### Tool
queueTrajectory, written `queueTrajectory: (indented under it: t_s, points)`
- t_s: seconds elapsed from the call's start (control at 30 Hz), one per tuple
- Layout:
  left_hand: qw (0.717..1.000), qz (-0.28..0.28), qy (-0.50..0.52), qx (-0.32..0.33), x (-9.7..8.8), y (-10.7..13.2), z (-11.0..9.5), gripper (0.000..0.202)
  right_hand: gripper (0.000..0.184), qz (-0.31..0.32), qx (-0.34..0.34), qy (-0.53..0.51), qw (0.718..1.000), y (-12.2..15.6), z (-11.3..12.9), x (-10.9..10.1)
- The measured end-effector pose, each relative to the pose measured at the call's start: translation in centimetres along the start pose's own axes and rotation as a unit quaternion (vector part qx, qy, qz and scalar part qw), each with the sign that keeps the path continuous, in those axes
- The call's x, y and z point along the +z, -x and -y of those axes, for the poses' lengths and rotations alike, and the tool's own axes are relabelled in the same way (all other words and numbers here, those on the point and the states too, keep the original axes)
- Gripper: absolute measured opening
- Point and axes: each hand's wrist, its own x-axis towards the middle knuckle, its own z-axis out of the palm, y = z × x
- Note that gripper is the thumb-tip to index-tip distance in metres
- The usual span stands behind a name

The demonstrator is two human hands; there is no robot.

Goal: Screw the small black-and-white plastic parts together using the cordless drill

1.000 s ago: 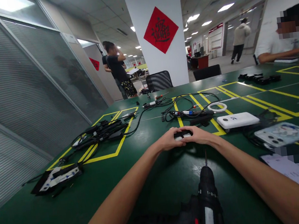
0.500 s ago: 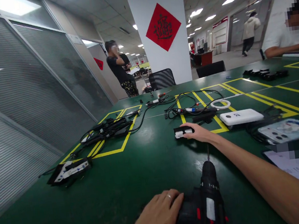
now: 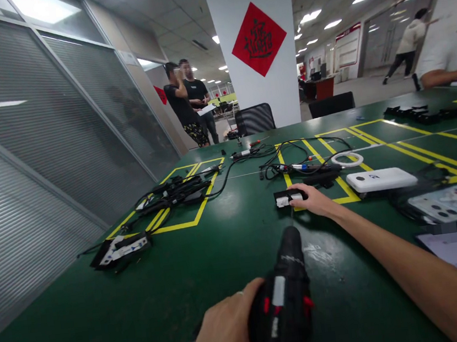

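My left hand (image 3: 227,329) is wrapped round a black cordless drill (image 3: 283,292) with red buttons, which points away from me over the green table. The handle is mostly hidden by the hand. The thin bit (image 3: 293,217) ends just below a small black part with white pieces (image 3: 283,201); whether they touch I cannot tell. My right hand (image 3: 312,198), arm stretched out, pinches that part by its right end. Black cables and a pen-shaped tool with a blue band (image 3: 301,168) lie just beyond it.
Yellow tape marks squares on the table. Left are a cable heap (image 3: 177,194) and a black-and-white bracket (image 3: 124,249). Right are a white power bank (image 3: 380,180), a phone (image 3: 453,202), a tape roll (image 3: 347,159) and black parts (image 3: 421,113). A person sits at the far right.
My left hand has gone from resting flat at the drill's side to gripping it. The drill has swung left, its bit now nearer the small part. My right hand keeps its hold.
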Motion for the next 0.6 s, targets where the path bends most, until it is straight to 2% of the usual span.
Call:
queueTrajectory:
  t_s: [0.1,0.17,0.23,0.33,0.47,0.6]
  points:
    - [0.979,-0.054,0.198,0.003,-3.4,-0.4,-0.4,0.039,0.044,-0.019,-0.002,0.013,1.0,0.1,0.1,0.5]
    - [0.946,-0.031,0.321,0.019,-4.8,-1.6,-0.8,0.031,0.044,-0.028,-0.009,0.026,0.999,0.2,0.2,0.8]
    - [0.897,0.02,0.441,0.03,-5.3,-3.1,-0.9,0.029,0.043,-0.035,-0.016,0.038,0.999,0.2,0.3,1.1]
    - [0.82,0.056,0.569,0.035,-4.4,-5.1,0.0,0.03,0.042,-0.041,-0.026,0.052,0.997,0.1,0.3,1.4]
    - [0.768,0.066,0.637,0.003,-2.5,-6.1,1.8,0.037,0.04,-0.053,-0.042,0.07,0.995,0.0,0.4,1.7]
    - [0.71,0.069,0.7,-0.026,-1.6,-5.7,1.5,0.04,0.039,-0.058,-0.042,0.082,0.994,0.0,0.6,1.9]
